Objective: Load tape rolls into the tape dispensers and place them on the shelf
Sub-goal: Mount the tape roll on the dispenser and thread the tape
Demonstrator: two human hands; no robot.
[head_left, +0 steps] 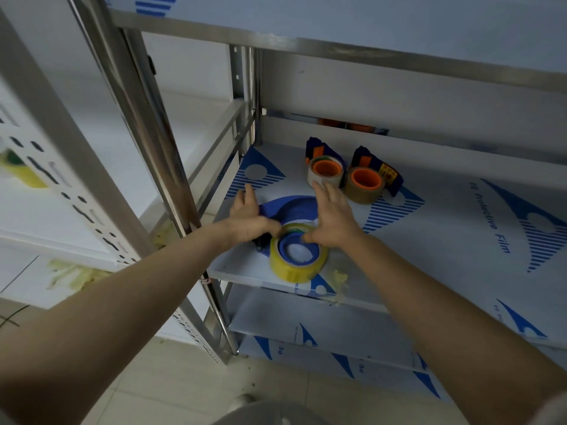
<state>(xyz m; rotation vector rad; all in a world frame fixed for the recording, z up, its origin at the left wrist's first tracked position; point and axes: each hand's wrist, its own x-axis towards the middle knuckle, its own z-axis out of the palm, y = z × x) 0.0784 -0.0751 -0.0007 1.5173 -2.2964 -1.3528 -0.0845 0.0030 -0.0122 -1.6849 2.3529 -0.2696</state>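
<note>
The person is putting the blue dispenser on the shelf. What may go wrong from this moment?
1. The yellow roll sits right at the front edge of the shelf. If released here, the dispenser might tip off the edge.
2. The right hand has its fingertips next to the white roll behind. Pushing deeper may knock that roll.

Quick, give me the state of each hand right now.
Left hand: on the blue dispenser, blurred; gripping or just resting cannot be told.
Right hand: open, fingers spread, thumb at the yellow tape roll.
</note>
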